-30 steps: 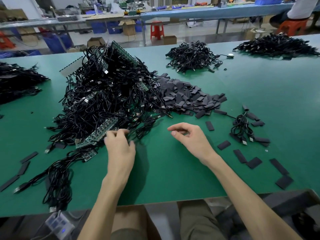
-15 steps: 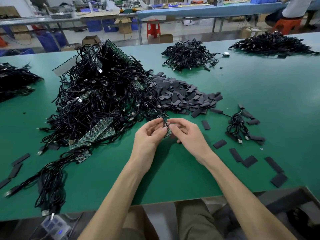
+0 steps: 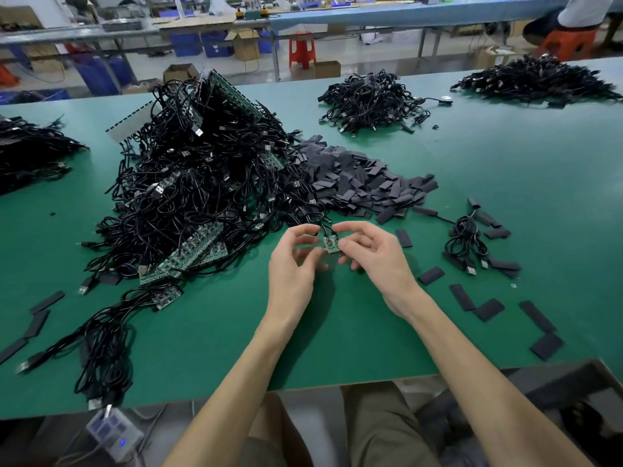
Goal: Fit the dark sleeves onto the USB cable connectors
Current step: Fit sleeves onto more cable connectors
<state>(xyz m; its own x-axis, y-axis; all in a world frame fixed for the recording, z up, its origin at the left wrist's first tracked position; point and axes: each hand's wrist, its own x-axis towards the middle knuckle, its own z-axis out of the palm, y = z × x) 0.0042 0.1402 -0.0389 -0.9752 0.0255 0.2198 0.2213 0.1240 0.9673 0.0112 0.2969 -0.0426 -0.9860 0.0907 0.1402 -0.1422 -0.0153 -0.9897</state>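
Observation:
A small green circuit board (image 3: 330, 244) with a black cable (image 3: 324, 227) running up from it is held above the green table (image 3: 337, 332). My left hand (image 3: 296, 264) and my right hand (image 3: 374, 254) both pinch this board from either side. Behind them lies a big tangle of black USB cables with green boards (image 3: 202, 183). A heap of dark flat sleeves (image 3: 364, 183) sits to the right of that tangle. Neither hand holds a sleeve.
Loose sleeves (image 3: 485, 310) lie scattered at the right and at the far left (image 3: 40, 318). A small cable bundle (image 3: 468, 241) sits right of my hands. More cable piles (image 3: 371, 99) lie at the back. A small white box (image 3: 114, 433) hangs below the table's front edge.
My left hand left the cable pile and came to the middle with a board and its cable. My right hand closed in, and both now pinch the board.

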